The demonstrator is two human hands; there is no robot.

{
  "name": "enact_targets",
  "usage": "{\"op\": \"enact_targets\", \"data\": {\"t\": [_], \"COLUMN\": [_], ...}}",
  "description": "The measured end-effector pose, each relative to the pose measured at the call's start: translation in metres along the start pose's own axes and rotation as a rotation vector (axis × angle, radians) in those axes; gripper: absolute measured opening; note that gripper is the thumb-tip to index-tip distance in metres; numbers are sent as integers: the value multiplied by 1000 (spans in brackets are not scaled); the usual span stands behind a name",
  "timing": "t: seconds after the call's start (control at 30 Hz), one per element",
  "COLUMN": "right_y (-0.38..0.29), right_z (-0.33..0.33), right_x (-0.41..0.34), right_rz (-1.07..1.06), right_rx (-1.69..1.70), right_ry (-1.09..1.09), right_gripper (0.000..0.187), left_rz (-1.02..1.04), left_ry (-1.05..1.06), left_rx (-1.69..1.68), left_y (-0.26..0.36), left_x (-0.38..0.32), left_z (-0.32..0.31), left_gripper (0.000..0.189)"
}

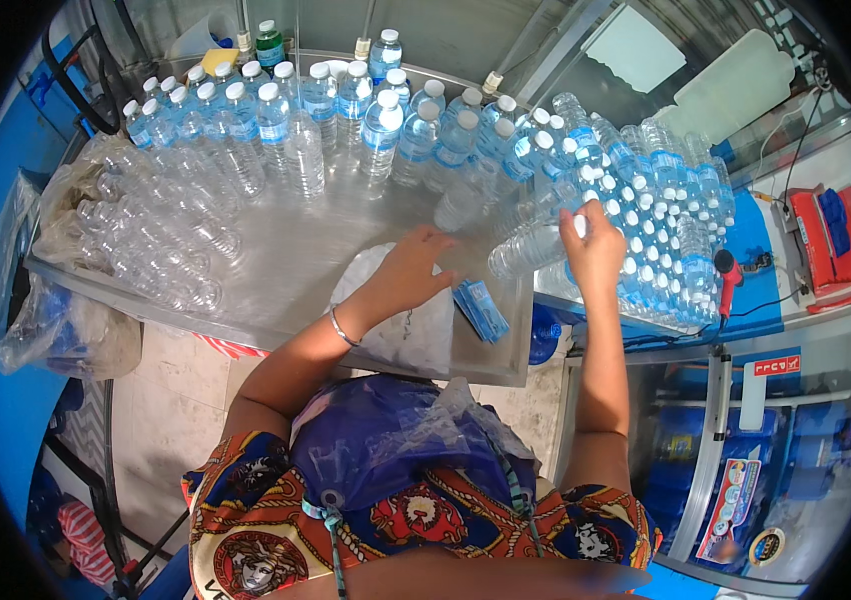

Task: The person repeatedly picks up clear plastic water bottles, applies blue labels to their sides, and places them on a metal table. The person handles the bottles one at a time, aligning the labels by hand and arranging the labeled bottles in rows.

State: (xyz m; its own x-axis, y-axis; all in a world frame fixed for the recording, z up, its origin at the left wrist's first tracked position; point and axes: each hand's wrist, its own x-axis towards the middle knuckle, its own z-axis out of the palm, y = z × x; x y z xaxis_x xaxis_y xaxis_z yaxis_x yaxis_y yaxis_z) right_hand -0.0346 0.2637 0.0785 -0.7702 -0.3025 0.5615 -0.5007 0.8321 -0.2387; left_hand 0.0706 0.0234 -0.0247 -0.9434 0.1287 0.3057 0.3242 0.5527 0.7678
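My right hand (594,244) grips a transparent plastic bottle (527,249) near its white cap. The bottle tilts, its base pointing left over the right side of a stainless steel tray table (298,247). With fingers apart and nothing visible in it, my left hand (409,271) hovers over or rests on a white sheet (414,334); contact is hard to tell. A small stack of blue bottle labels (481,309) lies right of that sheet. Capped bottles with blue labels (382,135) stand along the tray's back. Uncapped, unlabelled bottles (163,255) lie on the left.
Many capped bottles (650,225) are packed on the right, beside a red heat gun or dryer (728,281). A red box (830,240) sits farther right. Below is a glass door (763,450). A plastic bag (88,330) hangs at the tray's left end.
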Motion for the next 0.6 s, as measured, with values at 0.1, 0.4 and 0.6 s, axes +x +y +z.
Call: {"op": "enact_targets", "data": {"t": [0.1, 0.4, 0.6], "right_y": [29, 49, 15], "right_z": [30, 35, 23], "right_x": [-7, -2, -15], "right_rz": [-7, 95, -30], "right_rx": [-66, -120, -87], "right_ry": [-11, -177, 35], "right_gripper": [28, 38, 40], "left_rz": [-49, -168, -299], "left_ry": [-25, 99, 241], "left_rx": [18, 38, -31], "left_y": [-5, -15, -22], "left_x": [-4, -18, -33], "left_z": [8, -2, -31], "left_gripper": [44, 33, 29]}}
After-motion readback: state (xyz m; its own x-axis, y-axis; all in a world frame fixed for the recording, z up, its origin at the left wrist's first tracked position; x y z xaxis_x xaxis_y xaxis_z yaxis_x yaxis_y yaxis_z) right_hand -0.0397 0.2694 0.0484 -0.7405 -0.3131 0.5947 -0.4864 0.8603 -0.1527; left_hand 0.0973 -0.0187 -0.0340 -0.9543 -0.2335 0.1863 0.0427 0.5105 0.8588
